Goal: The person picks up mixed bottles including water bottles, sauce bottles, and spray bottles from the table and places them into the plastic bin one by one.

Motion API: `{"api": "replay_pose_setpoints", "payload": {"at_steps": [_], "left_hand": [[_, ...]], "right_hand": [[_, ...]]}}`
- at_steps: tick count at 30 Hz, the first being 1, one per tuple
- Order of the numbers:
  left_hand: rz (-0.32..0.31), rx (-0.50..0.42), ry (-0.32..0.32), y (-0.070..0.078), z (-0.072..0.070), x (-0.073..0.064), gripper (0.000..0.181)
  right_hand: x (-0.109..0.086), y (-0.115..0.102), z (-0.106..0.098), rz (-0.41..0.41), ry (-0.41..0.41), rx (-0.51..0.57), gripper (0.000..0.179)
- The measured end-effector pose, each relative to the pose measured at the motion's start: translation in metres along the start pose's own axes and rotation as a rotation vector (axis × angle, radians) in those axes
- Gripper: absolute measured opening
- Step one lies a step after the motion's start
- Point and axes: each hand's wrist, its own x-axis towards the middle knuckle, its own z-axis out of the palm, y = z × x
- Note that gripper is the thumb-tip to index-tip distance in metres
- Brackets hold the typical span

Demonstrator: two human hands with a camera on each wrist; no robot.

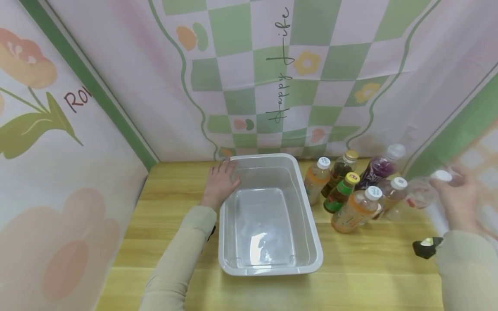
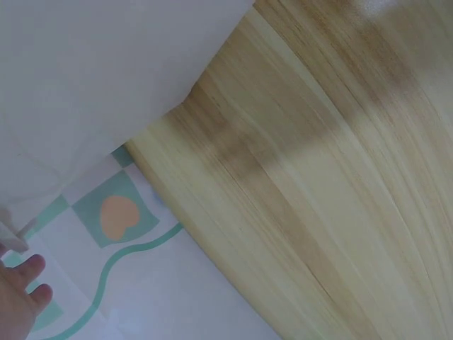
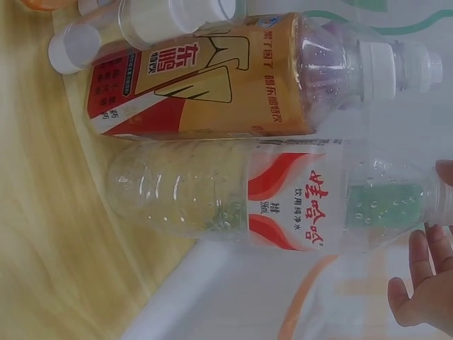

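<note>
**Right hand on a clear bottle, left hand on a grey bin**

The right hand [image 1: 461,198] has its thumb and fingers bent around the neck of a clear bottle [image 3: 290,195]. The left hand [image 1: 221,183] lies with fingers extended on the rim of the grey bin [image 1: 272,271], at its far left corner, gripping nothing.

The clear bottle is by the table's right edge, towards the far right corner. Its plastic is colourless, with droplets inside the shoulder, and its white label carries red waves and red characters. Whether its base touches the table [image 1: 175,185] I cannot tell.

Just beside it is a bottle with a gold-and-red label [image 3: 205,78]. Further left, between it and the bin, stand a purple bottle [image 1: 375,172], a gold-capped bottle [image 1: 342,168], a green-labelled bottle [image 1: 338,195] and two orange-labelled bottles [image 1: 352,211]. A checked cloth [image 1: 268,95] hangs beyond the far edge.
</note>
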Motion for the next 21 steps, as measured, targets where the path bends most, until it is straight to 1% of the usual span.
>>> {"api": "replay_pose_setpoints", "payload": {"at_steps": [2, 4, 11, 12, 15, 18, 21], "left_hand": [[-0.002, -0.001, -0.002, 0.000, 0.000, 0.000, 0.062], [-0.003, -0.011, -0.002, 0.000, 0.000, 0.000, 0.062], [0.001, -0.006, -0.004, -0.001, 0.000, 0.000, 0.063], [0.001, -0.006, -0.003, -0.001, 0.000, 0.000, 0.063], [0.000, -0.013, -0.002, -0.001, 0.000, 0.001, 0.063], [-0.001, -0.017, -0.004, -0.001, 0.000, 0.001, 0.062], [-0.005, -0.016, -0.012, -0.001, 0.001, 0.002, 0.062]], "right_hand": [[-0.001, -0.002, -0.001, 0.021, -0.004, -0.004, 0.075], [0.000, -0.003, -0.001, 0.027, 0.012, 0.004, 0.074], [0.003, -0.016, -0.002, 0.015, 0.083, 0.122, 0.070], [0.003, -0.019, -0.004, 0.015, 0.095, 0.106, 0.070], [0.001, -0.029, -0.008, 0.029, 0.126, 0.124, 0.072], [-0.005, -0.040, -0.014, 0.073, 0.156, 0.082, 0.074], [-0.011, -0.053, -0.016, 0.114, 0.198, 0.091, 0.074]]}}
